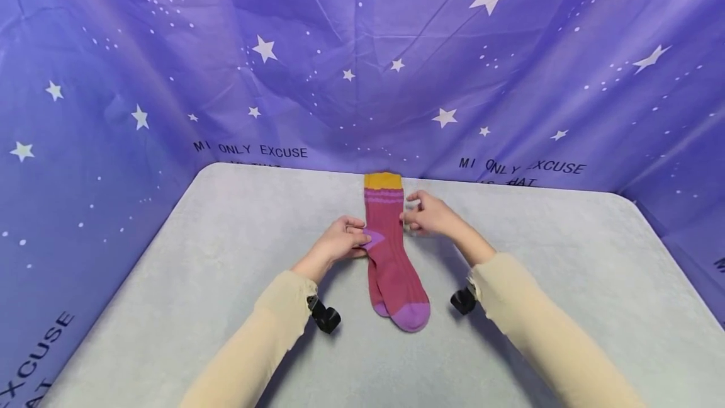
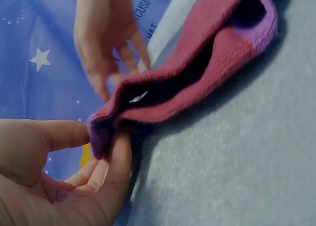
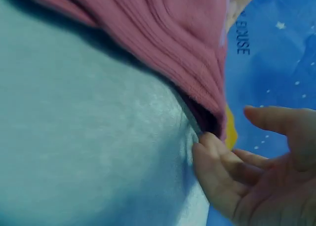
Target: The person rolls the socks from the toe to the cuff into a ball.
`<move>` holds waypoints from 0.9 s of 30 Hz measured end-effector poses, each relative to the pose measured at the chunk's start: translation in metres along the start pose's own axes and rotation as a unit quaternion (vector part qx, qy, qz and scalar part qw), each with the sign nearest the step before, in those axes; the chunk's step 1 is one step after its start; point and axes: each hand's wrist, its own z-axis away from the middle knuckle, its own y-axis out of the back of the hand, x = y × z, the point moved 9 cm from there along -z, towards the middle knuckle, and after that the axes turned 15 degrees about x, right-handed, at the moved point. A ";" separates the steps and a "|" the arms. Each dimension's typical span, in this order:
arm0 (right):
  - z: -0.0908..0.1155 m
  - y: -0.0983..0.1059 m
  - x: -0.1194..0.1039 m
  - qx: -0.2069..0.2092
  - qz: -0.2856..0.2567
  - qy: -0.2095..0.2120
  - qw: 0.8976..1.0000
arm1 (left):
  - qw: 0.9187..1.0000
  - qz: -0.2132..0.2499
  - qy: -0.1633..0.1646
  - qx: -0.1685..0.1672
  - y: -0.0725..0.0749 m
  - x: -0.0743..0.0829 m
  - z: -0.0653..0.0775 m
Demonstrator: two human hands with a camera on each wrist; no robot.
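Note:
A pair of dark pink socks, one on top of the other, lies lengthwise on the table. The upper sock (image 1: pixel 396 269) has a purple heel and toe, purple stripes and a yellow cuff (image 1: pixel 382 181); the lower sock (image 1: pixel 375 288) shows along its left side. My left hand (image 1: pixel 338 241) pinches the purple heel (image 2: pixel 96 134) between thumb and fingers, slightly raising it. At the opposite edge of the leg is my right hand (image 1: pixel 433 214). Its fingertips (image 3: pixel 210 142) touch or nearly touch the sock's edge, with the thumb held apart above.
The grey table (image 1: pixel 187 307) reaches back to a purple-blue curtain (image 1: pixel 351 30) with white stars and printed words. Each wrist carries a small black camera; one wrist camera (image 1: pixel 325 317) hangs left of the socks, the other wrist camera (image 1: pixel 463 300) right of them.

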 end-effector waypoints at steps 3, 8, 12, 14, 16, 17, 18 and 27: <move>0.025 -0.010 0.009 -0.072 0.001 -0.031 0.997 | 0.999 -0.036 -0.023 0.005 0.002 0.007 -0.003; 0.062 -0.027 0.019 -0.170 0.021 -0.036 0.985 | 0.997 -0.058 -0.047 0.025 0.009 0.019 -0.009; 0.077 -0.032 0.022 -0.185 0.021 -0.013 0.982 | 0.995 -0.077 -0.054 0.033 0.012 0.022 -0.011; 0.082 -0.033 0.021 -0.176 0.017 -0.002 0.984 | 0.988 -0.116 -0.091 0.042 0.013 0.025 -0.010; 0.087 -0.033 0.021 -0.165 0.015 0.006 0.986 | 0.970 -0.181 -0.156 0.052 0.012 0.032 -0.001; 0.089 -0.032 0.020 -0.161 0.014 0.010 0.987 | 0.952 -0.224 -0.199 0.061 0.011 0.036 0.007; 0.092 -0.032 0.019 -0.158 0.012 0.013 0.987 | 0.928 -0.271 -0.246 0.071 0.010 0.040 0.017; 0.106 -0.033 0.020 -0.201 -0.104 0.006 0.974 | 0.680 -0.582 -0.445 -0.027 -0.028 0.026 0.114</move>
